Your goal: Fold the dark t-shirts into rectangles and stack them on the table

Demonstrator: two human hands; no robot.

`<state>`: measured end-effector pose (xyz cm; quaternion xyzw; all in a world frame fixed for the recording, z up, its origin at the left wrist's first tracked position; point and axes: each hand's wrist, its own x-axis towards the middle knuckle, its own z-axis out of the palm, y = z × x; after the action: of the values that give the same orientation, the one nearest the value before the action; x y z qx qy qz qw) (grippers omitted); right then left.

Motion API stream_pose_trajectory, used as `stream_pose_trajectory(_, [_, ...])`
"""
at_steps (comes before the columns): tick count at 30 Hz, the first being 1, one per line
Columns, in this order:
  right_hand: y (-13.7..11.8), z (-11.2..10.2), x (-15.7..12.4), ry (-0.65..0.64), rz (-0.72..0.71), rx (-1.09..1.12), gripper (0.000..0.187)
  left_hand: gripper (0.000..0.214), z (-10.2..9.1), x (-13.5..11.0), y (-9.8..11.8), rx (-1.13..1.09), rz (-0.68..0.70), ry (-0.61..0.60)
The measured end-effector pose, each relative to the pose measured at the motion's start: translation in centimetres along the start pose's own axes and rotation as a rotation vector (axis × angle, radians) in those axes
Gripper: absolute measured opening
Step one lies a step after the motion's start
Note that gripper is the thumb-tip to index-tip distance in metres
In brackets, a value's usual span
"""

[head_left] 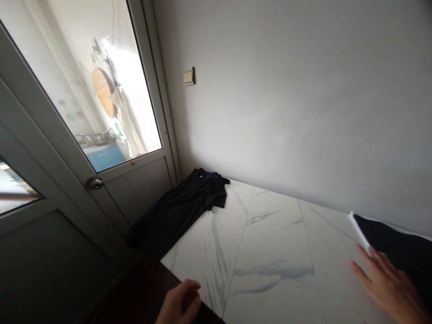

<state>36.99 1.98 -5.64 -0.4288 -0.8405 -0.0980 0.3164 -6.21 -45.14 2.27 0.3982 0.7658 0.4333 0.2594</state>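
Observation:
My right hand [388, 283] lies at the lower right with its fingers stretched out flat, fingertips touching the white edge of a dark folded item [398, 245] on the white marble-patterned surface [270, 252]. My left hand [180, 306] is at the bottom edge, fingers curled loosely at the surface's near corner; nothing shows in it. A black garment [182, 207] lies spread out at the far left corner, partly hanging over the edge by the door.
A grey door [67, 216] with a glass pane and a round metal knob [95, 182] stands on the left. A plain wall with a small switch plate [189, 76] runs behind the surface. Dark floor shows at lower left.

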Motion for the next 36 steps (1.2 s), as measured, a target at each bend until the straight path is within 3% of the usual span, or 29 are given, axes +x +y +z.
stream_pose_trajectory(3, [-8.6, 0.7, -1.3, -0.072, -0.064, 0.076, 0.059, 0.034, -4.4, 5.0, 1.3, 0.248, 0.094, 0.133])
stream_pose_trajectory(6, [-13.2, 0.9, -2.3, -0.119, -0.015, 0.139, 0.052, 0.042, -7.6, 9.7, 1.6, 0.665, 0.017, 0.196])
stream_pose_trajectory(8, [-13.9, 0.6, -2.6, -0.119, 0.066, 0.165, 0.050, 0.042, -8.7, 11.9, 1.1, 0.870, -0.073, 0.121])
stream_pose_trajectory(11, [-13.7, -0.2, -2.5, -0.111, 0.179, 0.187, 0.045, 0.021, -9.1, 13.6, 0.0, 0.958, -0.081, -0.001])
stream_pose_trajectory(16, [-14.1, -1.0, -2.0, -0.145, 0.216, 0.212, 0.041, 0.026, -8.5, 14.2, 0.2, 0.850, -0.023, 0.069])
stream_pose_trajectory(21, [-14.1, -0.8, -2.1, -0.127, 0.226, 0.225, 0.044, 0.024, -5.8, 13.7, 2.0, 0.533, 0.151, 0.183])
stream_pose_trajectory(27, [-14.1, -0.7, -2.2, -0.120, 0.234, 0.228, 0.044, 0.020, -0.2, 10.9, 4.5, 0.148, 0.182, 0.092])
stream_pose_trajectory(30, [-13.9, -0.9, -2.1, -0.132, 0.236, 0.212, 0.045, 0.020, 3.4, 8.3, 6.0, 0.011, 0.144, -0.057])
stream_pose_trajectory(33, [-14.5, -1.0, -1.6, -0.151, 0.223, 0.190, 0.050, 0.021, 7.5, 5.1, 7.2, -0.058, 0.154, -0.336])
stream_pose_trajectory(36, [-18.0, -0.8, 0.1, -0.147, 0.201, 0.204, 0.055, 0.019, 10.2, 3.2, 7.5, 0.010, 0.267, -0.624])
